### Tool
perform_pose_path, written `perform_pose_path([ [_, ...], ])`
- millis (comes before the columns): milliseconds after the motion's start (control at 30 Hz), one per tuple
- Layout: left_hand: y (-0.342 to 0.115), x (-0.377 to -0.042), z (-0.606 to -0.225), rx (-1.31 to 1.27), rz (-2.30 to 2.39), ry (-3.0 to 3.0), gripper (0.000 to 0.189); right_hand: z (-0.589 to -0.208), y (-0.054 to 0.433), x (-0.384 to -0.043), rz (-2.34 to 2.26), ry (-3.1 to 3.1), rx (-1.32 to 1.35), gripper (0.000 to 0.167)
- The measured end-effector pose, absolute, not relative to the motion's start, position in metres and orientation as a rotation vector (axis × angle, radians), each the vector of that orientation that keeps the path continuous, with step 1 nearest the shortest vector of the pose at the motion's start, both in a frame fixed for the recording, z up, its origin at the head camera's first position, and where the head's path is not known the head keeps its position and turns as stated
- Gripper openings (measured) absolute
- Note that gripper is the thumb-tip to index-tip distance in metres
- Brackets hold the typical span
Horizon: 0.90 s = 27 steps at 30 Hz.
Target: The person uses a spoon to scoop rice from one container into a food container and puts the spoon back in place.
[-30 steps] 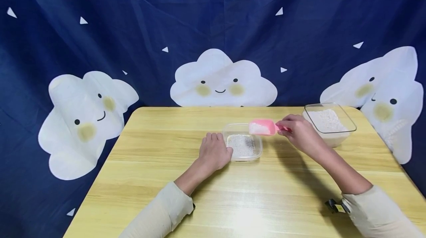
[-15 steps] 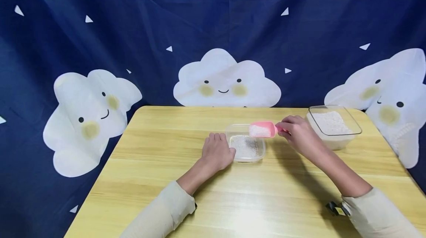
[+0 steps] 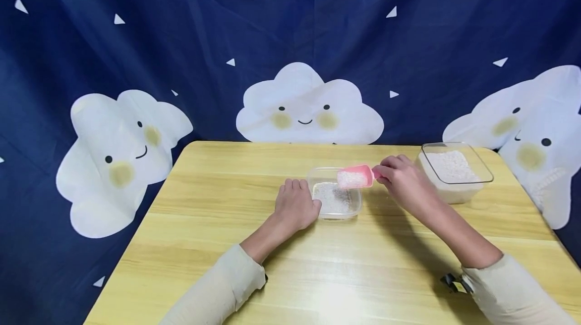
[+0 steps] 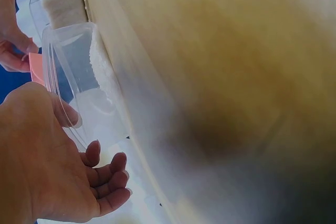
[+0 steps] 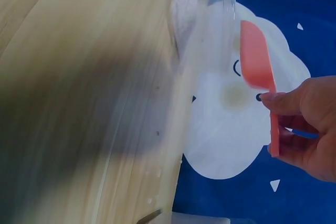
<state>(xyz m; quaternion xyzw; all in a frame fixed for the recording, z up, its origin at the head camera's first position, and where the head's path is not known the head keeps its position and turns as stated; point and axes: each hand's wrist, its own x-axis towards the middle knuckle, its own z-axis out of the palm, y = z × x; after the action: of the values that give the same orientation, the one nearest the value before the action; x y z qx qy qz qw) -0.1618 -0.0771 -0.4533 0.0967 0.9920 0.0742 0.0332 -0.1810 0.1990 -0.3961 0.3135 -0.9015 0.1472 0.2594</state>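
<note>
My right hand (image 3: pixel 401 178) pinches the handle of a pink scoop (image 3: pixel 366 176) between thumb and fingers. White grains (image 3: pixel 350 179) lie in the scoop, which hangs over the far right corner of a small clear plastic container (image 3: pixel 339 217). More white grains (image 3: pixel 333 198) cover that container's bottom. At its left side my left hand (image 3: pixel 296 208) steadies it, thumb at the near left corner. Seen from the left wrist, the thumb lies along the container wall (image 4: pixel 73 51) and the other fingers are bent. In the right wrist view, the scoop's bowl (image 5: pixel 254 56) is beside the rim.
A larger clear container (image 3: pixel 454 191) with a dark rim, heaped with white grains, stands at the far right of the wooden table (image 3: pixel 227 178), just beyond my right hand. A blue curtain (image 3: pixel 204 22) with white clouds hangs behind the table's far edge.
The scoop has shifted slightly left over the small container and tilted a little, still loaded with grains. My left hand keeps its place on the container; the head view has swung slightly.
</note>
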Motion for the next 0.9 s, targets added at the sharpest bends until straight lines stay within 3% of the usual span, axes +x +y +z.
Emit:
perform_pose_path([
  [900, -0.078, -0.162, -0.454, 0.298, 0.252, 3.056, 0.037, -0.398, 0.185, -0.179, 0.289, -2.404, 0.872, 0.017],
])
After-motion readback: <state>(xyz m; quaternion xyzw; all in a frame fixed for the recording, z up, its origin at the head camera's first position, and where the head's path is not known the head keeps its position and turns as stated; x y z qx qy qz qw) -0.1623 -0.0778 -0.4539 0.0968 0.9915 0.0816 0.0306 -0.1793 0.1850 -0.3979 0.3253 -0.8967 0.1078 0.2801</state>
